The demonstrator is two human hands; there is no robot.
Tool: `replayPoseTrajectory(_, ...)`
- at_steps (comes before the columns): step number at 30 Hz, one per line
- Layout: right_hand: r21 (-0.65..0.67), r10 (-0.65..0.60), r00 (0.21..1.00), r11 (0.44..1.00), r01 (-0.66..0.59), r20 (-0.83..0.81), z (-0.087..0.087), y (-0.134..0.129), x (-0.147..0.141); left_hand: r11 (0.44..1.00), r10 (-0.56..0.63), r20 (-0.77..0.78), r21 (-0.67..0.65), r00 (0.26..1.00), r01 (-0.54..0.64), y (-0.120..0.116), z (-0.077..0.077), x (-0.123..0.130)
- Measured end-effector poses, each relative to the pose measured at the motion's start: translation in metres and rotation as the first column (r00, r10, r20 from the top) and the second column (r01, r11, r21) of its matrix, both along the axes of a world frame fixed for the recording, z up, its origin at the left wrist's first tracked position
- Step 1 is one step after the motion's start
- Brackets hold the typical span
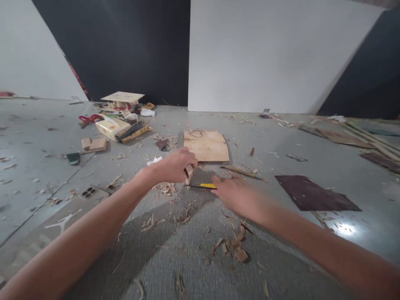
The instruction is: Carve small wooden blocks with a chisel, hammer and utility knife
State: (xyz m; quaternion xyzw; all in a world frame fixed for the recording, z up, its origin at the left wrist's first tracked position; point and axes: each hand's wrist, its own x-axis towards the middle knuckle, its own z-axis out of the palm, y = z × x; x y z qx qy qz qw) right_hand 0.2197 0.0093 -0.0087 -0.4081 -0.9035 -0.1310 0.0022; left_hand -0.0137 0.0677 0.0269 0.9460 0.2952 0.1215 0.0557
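Note:
My left hand (179, 163) is closed around a small wooden block (189, 173), which it holds low over the grey floor. My right hand (231, 191) grips a yellow and black utility knife (207, 186). The knife's thin dark blade points left, and its tip is at the lower end of the block; I cannot tell whether it touches. Just beyond both hands lies a thin wooden board (206, 146) with a heart drawn on it. Curled wood shavings (167, 189) are scattered beneath and around my hands.
On the left sit a phone (93, 193), wooden pieces (98, 144) and a pile with red-handled scissors (90, 119). A slim wooden-handled tool (239, 170) lies behind my right hand. Dark sandpaper (314, 193) is at right, and wood strips (371, 139) lie farther right. Panels stand at the back.

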Motion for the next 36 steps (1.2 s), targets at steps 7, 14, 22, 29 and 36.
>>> replayPoseTrajectory(7,-0.023,-0.001,0.999,1.000,0.002,0.048,0.004,0.000,-0.003,0.998,-0.015,-0.007,0.063,1.000,0.015,0.000,-0.001,0.000)
replayPoseTrajectory(14,-0.075,0.086,0.993,0.993,-0.092,-0.080,-0.003,0.003,0.007,0.998,-0.027,0.008,0.057,1.000,0.027,-0.001,0.000,0.001)
replayPoseTrajectory(22,-0.136,0.125,0.948,0.976,-0.170,-0.292,-0.013,0.005,0.021,0.997,-0.051,0.029,0.065,0.998,0.049,-0.008,0.000,0.003)
replayPoseTrajectory(29,-0.254,0.085,0.960,0.955,-0.155,-0.266,0.000,0.003,0.027,0.998,-0.050,0.042,0.046,0.998,0.049,-0.010,0.000,0.002)
replayPoseTrajectory(36,-0.076,0.069,0.997,0.994,-0.072,-0.037,-0.010,0.003,0.018,0.997,-0.047,0.037,0.070,0.998,0.044,-0.008,-0.001,0.004)
